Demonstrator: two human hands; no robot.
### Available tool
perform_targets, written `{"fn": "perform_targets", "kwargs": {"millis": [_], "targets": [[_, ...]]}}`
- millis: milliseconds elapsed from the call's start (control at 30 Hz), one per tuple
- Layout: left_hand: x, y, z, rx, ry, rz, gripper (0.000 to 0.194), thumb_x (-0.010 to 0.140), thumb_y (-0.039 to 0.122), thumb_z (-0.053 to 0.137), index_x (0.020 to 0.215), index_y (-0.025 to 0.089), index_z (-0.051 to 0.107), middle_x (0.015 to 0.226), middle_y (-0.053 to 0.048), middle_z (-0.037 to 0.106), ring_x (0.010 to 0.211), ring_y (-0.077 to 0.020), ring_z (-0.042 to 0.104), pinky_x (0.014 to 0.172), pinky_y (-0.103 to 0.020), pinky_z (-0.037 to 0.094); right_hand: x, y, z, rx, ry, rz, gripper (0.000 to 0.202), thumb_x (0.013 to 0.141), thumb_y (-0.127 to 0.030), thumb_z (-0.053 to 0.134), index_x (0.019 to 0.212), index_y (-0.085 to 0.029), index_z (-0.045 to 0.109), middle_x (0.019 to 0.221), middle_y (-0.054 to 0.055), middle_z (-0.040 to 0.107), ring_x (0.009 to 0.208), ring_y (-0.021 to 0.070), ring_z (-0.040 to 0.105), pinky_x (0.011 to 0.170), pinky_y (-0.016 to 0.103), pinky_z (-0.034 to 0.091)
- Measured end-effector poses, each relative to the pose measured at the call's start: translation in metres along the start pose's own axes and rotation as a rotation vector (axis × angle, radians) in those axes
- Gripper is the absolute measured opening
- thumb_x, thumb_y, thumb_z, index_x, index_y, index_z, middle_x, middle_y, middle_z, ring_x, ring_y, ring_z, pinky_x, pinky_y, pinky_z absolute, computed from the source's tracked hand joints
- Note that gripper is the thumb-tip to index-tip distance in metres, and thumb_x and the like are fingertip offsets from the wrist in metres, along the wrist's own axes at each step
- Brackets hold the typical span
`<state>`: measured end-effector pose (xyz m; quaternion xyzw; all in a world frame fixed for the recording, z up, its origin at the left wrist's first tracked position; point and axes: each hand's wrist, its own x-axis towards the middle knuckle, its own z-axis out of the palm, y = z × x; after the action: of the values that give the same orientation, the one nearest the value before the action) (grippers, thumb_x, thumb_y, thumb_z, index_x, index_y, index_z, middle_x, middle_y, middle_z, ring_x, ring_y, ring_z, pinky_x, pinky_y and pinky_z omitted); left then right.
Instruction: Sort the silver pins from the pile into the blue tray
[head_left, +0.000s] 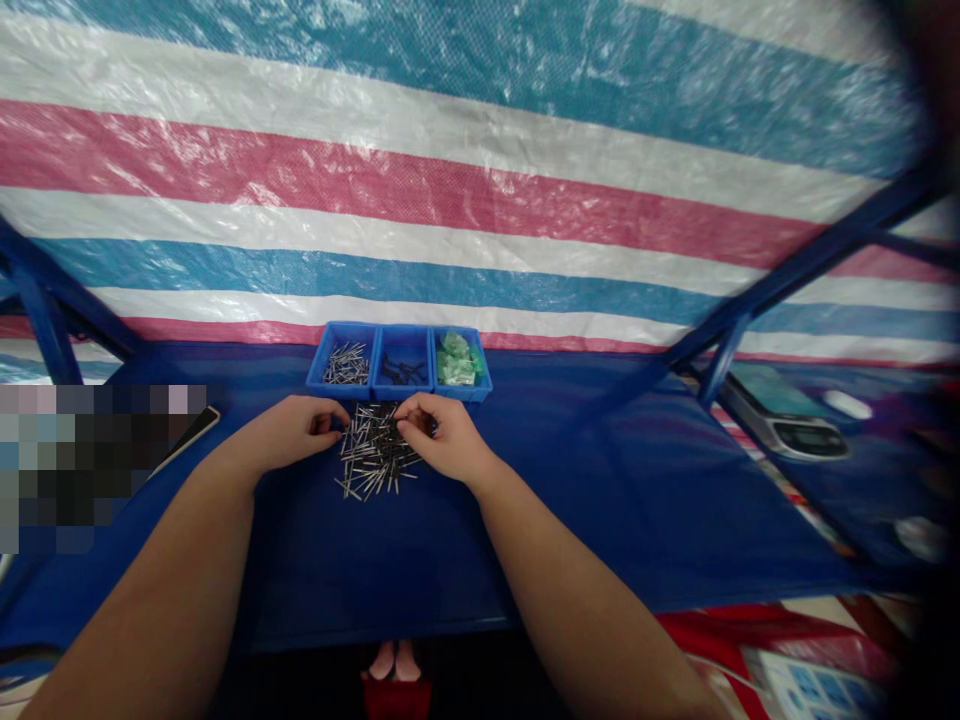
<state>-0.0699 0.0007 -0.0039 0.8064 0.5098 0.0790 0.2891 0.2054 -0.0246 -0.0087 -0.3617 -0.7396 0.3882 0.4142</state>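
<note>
A loose pile of thin silver and black metal pins, like nails or screws [375,462], lies on the blue table. At the pile's left edge, my left hand [296,435] is curled, its thumb and forefinger close together. My right hand [446,435] reaches over the upper right of the pile with thumb and forefinger pinched. Whatever is between the fingertips of either hand is too small to make out. Just behind the pile stand three joined blue bins: the left bin [319,372] has silver pins, the middle bin [403,390] black ones, the right bin [486,380] green plastic bags.
The blue tabletop [585,480] extends to both sides under a blue metal frame [795,262]. A striped plastic sheet [450,200] hangs behind. At the right stands a digital scale [806,438]. A dark flat object [187,438] lies at the left beside a blurred-out patch.
</note>
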Motion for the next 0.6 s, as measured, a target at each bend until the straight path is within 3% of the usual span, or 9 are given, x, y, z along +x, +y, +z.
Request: {"fn": "perform_targets", "kwargs": {"millis": [200,433,533,600], "targets": [[0.001,0.003,0.002,0.074,-0.011,-0.024,0.02,0.085,0.032,0.057,0.093,0.02,0.071,0.071,-0.001,0.064,0.064,-0.0165,0.057,0.061,-0.027,0.04,0.0,0.0,0.0,0.01,-0.009,0.008,0.006,0.086,-0.019,0.063,0.089,-0.016,0.067,0.063,-0.004,0.053,0.055,0.0089,0.047,0.054,0.022,0.038],[-0.003,0.006,-0.002,0.094,0.012,-0.018,0.023,0.09,0.032,0.051,0.095,0.019,0.07,0.078,-0.003,0.066,0.07,-0.0178,0.058,0.067,-0.029,0.041,0.0,0.002,0.0,-0.005,-0.012,0.001,0.006,0.086,-0.019,0.063,0.089,-0.016,0.067,0.064,-0.004,0.055,0.055,0.009,0.048,0.054,0.022,0.038],[-0.005,0.006,-0.008,0.079,0.084,-0.008,0.026,0.092,0.038,0.051,0.094,0.02,0.07,0.072,-0.001,0.06,0.066,-0.0168,0.055,0.064,-0.028,0.039,0.0,0.002,-0.001,-0.02,-0.007,0.002,0.006,0.086,-0.019,0.063,0.089,-0.016,0.068,0.064,-0.004,0.055,0.055,0.0091,0.048,0.054,0.022,0.038],[-0.006,0.008,-0.011,0.065,0.212,-0.011,0.029,0.093,0.042,0.051,0.096,0.02,0.07,0.068,0.001,0.056,0.063,-0.0159,0.052,0.061,-0.028,0.038,0.0,0.001,-0.001,-0.024,-0.008,-0.003,0.006,0.086,-0.019,0.063,0.088,-0.016,0.068,0.064,-0.004,0.055,0.055,0.0091,0.049,0.054,0.022,0.039]]}}
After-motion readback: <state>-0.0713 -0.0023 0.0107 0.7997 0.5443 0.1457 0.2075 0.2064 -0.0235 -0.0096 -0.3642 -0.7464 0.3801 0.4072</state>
